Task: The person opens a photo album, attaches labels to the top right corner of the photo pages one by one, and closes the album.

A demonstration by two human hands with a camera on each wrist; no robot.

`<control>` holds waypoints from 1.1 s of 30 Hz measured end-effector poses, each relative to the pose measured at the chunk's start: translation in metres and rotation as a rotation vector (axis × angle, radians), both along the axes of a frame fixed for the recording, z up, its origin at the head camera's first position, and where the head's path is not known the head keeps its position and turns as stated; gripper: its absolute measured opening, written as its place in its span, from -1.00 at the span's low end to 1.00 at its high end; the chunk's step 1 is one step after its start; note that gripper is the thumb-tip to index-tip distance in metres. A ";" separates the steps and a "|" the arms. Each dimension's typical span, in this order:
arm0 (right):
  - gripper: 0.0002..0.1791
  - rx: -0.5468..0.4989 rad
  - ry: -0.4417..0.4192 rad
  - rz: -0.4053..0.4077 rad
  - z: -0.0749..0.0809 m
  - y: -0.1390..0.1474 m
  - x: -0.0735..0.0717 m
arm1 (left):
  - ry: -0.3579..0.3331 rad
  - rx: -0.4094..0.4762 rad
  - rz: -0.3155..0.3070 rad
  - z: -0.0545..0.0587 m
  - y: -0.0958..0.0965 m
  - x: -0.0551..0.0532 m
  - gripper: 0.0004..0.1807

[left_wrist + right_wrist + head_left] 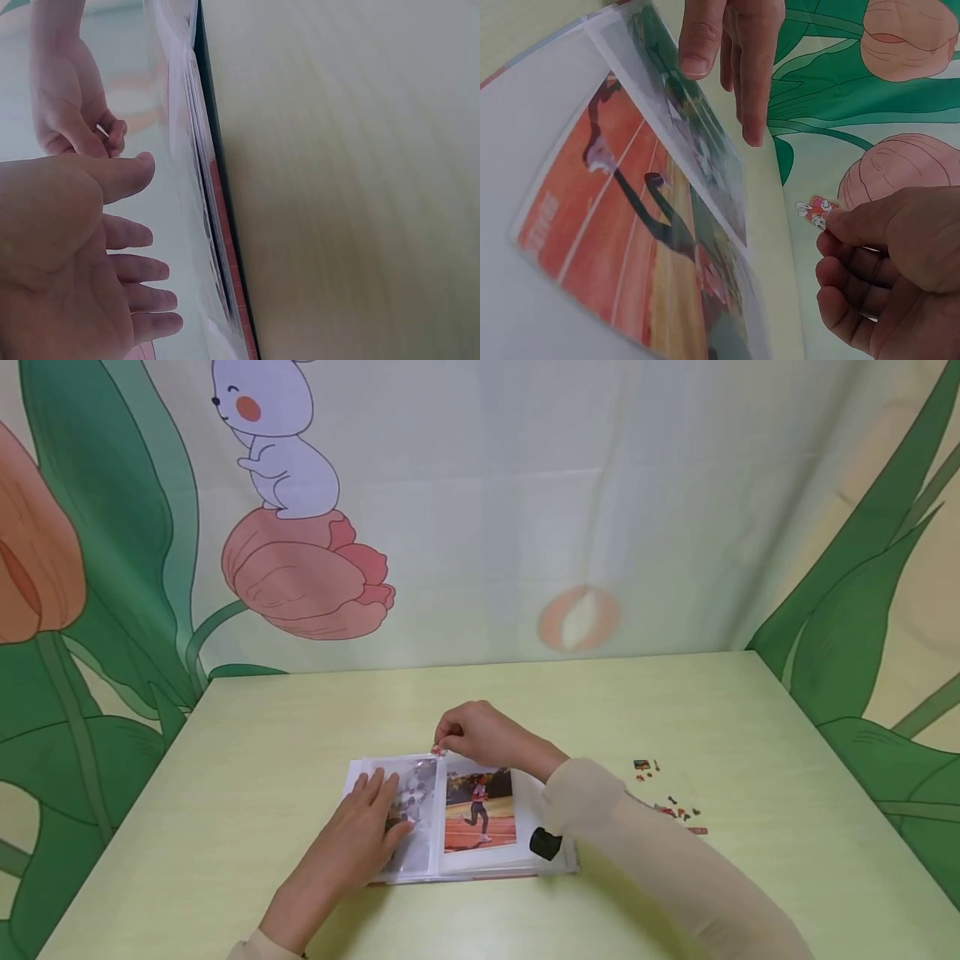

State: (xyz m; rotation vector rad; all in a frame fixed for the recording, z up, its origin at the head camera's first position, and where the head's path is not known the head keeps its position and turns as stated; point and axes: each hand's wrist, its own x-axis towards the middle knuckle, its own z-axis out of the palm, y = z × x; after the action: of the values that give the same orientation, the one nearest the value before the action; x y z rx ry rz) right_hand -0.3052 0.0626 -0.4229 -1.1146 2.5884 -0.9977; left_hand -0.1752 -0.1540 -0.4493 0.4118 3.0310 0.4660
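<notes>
An open photo album (pixel 528 810) lies on the table, its right page holding a photo (pixel 480 810) of a runner on a red track. The left page (pixel 412 852) has a darker, greyish picture under a clear sleeve. My left hand (pixel 367 822) is over that left page with fingers extended; in the left wrist view the left hand (pixel 90 247) appears just above the album. Between thumb and forefinger, my right hand (pixel 483 735) pinches a small red and white sticker (pixel 821 212) with cartoon figures, near the top of the album's spine.
Several small colourful sticker pieces (pixel 642 765) lie on the table (pixel 247 752) to the right of the album, some partly behind the right sleeve (pixel 645 843). A black band piece (pixel 545 843) is at the right wrist. A printed curtain (pixel 480 527) hangs behind the table.
</notes>
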 end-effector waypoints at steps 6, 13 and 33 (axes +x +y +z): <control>-0.85 0.030 0.001 -0.001 -0.005 -0.013 -0.002 | -0.047 0.032 0.009 -0.002 -0.001 0.000 -0.21; -0.84 0.057 -0.018 0.006 -0.009 -0.020 -0.004 | -0.085 0.028 0.017 -0.005 -0.002 0.000 -0.22; -0.77 0.125 -0.059 -0.016 -0.021 -0.032 -0.012 | -0.123 0.000 -0.008 -0.009 0.000 0.000 -0.28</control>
State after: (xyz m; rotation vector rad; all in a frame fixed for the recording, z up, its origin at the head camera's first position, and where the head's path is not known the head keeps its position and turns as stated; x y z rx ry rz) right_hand -0.3177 0.0307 -0.4442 -1.0201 2.5767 -0.8458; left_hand -0.1749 -0.1544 -0.4583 0.3801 2.9099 0.4730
